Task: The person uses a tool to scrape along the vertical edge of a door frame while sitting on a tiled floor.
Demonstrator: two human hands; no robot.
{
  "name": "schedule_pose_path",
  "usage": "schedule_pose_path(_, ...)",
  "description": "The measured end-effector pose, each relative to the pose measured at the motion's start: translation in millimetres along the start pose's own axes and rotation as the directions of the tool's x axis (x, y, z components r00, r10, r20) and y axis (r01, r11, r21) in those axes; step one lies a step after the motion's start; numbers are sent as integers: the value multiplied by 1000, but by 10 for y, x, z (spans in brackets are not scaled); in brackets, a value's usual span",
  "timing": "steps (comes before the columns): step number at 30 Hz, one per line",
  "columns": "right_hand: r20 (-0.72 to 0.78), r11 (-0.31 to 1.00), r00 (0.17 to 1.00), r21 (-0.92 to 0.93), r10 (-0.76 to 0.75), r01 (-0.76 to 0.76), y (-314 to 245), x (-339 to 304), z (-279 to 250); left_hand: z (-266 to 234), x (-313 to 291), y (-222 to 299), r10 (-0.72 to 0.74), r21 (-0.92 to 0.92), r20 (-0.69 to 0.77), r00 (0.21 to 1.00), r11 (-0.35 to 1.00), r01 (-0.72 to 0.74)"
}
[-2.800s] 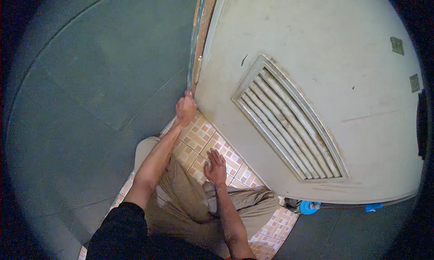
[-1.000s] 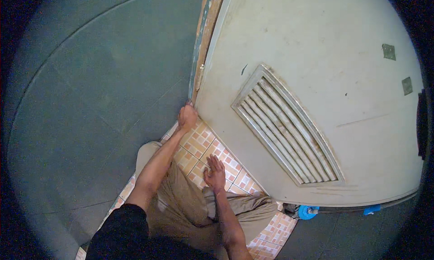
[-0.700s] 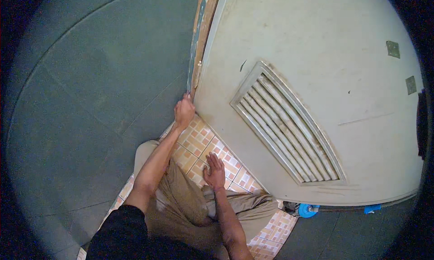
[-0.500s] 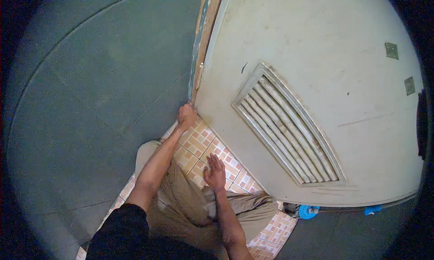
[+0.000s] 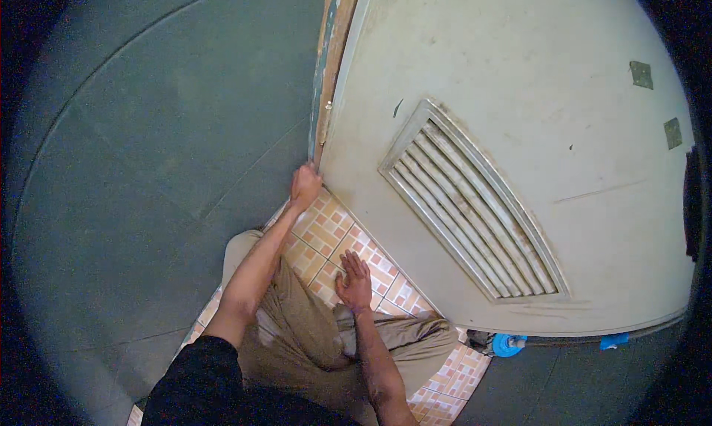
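Head view: my left hand [image 5: 305, 185], grip hidden, curls low by the wooden doorframe [image 5: 330, 77]; right hand [image 5: 356, 281] apart, fingers extended above floor tiles [image 5: 322, 222]. Swinging, the louvered door [image 5: 512, 129] could pinch my knuckles.

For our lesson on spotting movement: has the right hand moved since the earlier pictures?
No; against the floor tiles, the right hand shows no clear shift in any direction.
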State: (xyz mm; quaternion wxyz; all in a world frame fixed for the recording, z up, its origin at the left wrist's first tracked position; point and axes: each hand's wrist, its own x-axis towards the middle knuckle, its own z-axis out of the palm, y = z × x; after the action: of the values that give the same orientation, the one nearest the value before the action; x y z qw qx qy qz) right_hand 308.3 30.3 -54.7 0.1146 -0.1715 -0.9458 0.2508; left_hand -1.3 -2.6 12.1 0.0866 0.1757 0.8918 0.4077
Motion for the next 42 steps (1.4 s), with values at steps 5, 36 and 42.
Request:
schedule_pose_path(5,-15,999,999,3,-37,37,-65,31,27,243,73,-289,32,32,-92,995,999,-29)
schedule_pose_path(36,-8,1000,1000,-1,-27,27,-115,36,-50,71,-445,242,260,-319,-312,914,877,-359)
schedule_pose_path(42,1,1000,1000,-1,-26,26,-114,33,-19,162,-391,159,183,-218,-334,925,939,-265)
